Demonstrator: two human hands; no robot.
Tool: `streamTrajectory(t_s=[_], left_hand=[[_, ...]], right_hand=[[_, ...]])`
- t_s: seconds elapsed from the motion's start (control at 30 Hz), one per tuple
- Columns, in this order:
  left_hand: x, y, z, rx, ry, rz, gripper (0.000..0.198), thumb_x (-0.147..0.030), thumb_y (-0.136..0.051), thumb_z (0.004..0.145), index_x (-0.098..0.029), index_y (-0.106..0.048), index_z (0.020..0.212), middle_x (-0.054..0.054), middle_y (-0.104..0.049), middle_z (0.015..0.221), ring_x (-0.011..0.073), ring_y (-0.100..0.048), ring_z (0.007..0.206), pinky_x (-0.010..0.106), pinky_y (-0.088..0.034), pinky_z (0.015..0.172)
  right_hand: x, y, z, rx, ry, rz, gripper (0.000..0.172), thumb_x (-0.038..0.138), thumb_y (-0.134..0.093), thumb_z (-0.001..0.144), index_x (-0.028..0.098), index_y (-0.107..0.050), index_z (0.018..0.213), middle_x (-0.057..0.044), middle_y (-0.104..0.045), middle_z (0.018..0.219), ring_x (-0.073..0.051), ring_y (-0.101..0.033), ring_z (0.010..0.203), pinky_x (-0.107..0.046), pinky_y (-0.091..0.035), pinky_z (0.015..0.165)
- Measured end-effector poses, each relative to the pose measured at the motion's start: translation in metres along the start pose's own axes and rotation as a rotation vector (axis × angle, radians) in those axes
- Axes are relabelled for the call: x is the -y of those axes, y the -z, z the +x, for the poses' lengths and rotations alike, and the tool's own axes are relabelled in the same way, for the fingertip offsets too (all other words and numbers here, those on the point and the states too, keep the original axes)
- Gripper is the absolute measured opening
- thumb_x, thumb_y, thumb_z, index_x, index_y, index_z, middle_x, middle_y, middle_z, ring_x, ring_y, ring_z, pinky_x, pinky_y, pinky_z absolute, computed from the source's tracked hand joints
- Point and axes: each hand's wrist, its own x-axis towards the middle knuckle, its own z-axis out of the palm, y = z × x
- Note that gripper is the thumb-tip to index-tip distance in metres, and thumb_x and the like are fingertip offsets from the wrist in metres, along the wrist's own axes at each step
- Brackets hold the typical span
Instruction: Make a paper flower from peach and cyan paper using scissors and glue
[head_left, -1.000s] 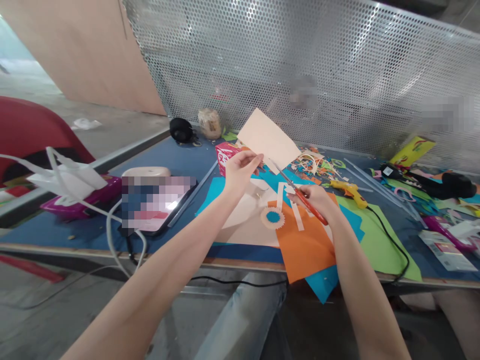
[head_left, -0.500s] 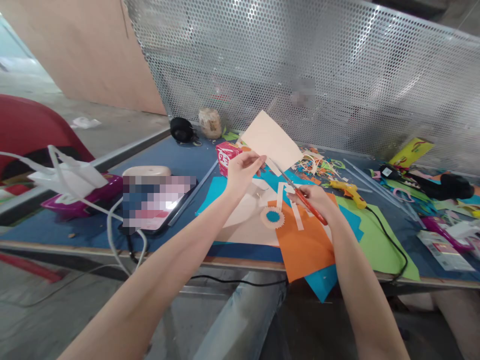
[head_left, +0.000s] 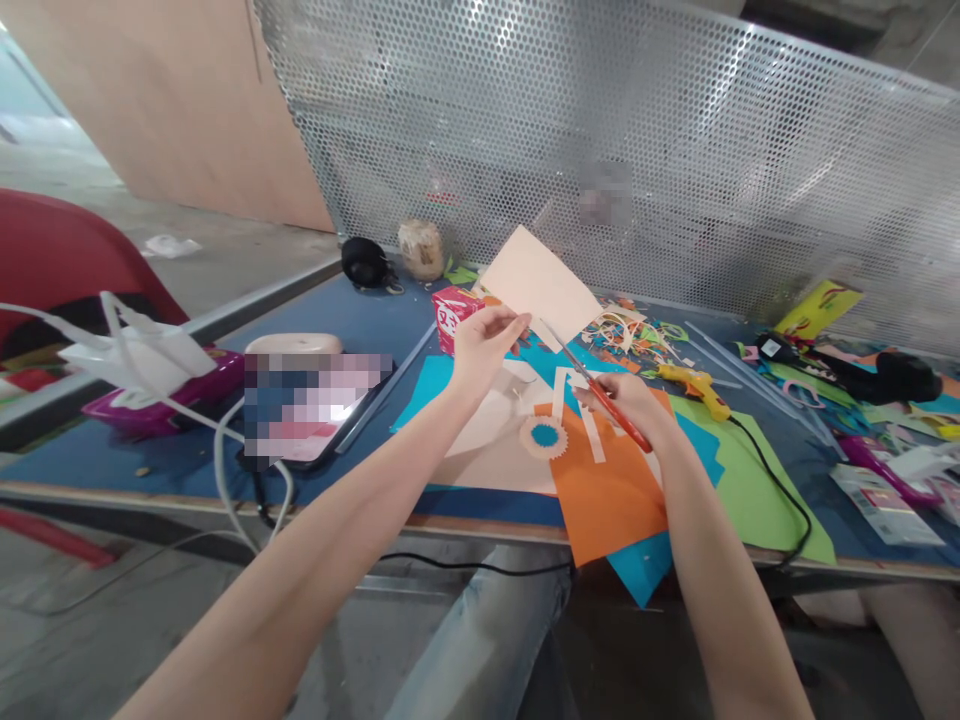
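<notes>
My left hand (head_left: 491, 335) pinches the lower left corner of a cream sheet of paper (head_left: 538, 280), held tilted above the table. A pair of scissors (head_left: 621, 412), red-handled and seen nearly edge-on, is in my right hand (head_left: 626, 395). Their metal blades lie along the sheet's lower edge, where a narrow strip shows. Below my hands, a toothed cream paper ring (head_left: 545, 436) with a blue centre overlaps cream paper and orange paper (head_left: 611, 510). Pale paper strips (head_left: 594, 430) lie close to my right hand.
A yellow glue gun (head_left: 697, 388) with a black cord lies on the right, by green paper (head_left: 772, 490). Paper scraps (head_left: 637, 332) pile up at the back. A phone (head_left: 322, 410) and white cables (head_left: 225, 470) are on the left. Perforated metal (head_left: 525, 120) borders the table's back.
Almost nothing differs. The whole view has shifted very slightly; both hands, the sheet and the scissors keep nearly the same positions.
</notes>
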Motion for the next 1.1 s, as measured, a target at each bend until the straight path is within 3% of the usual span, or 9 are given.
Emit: streamTrajectory(t_s=[0.5, 1.1], left_hand=[[-0.0012, 0.0004, -0.0009, 0.001, -0.007, 0.013, 0.015, -0.027, -0.069, 0.062, -0.015, -0.061, 0.063, -0.001, -0.058, 0.054, 0.0065, -0.049, 0.044, 0.018, -0.038, 0.042], [-0.0036, -0.0024, -0.0046, 0.019, 0.049, 0.029, 0.016, -0.028, -0.07, 0.061, -0.013, -0.064, 0.065, -0.001, -0.06, 0.053, 0.0072, -0.05, 0.046, 0.018, -0.038, 0.042]], right_hand=[[0.0003, -0.001, 0.0003, 0.014, -0.015, 0.02, 0.046, 0.062, -0.057, 0.062, 0.016, -0.055, 0.063, 0.005, -0.04, 0.05, -0.007, -0.035, 0.046, -0.022, -0.028, 0.044], [-0.0008, -0.001, -0.0005, 0.0, -0.002, -0.026, 0.044, 0.059, -0.054, 0.067, 0.016, -0.056, 0.067, 0.0, -0.054, 0.06, -0.008, -0.042, 0.048, -0.022, -0.029, 0.045]])
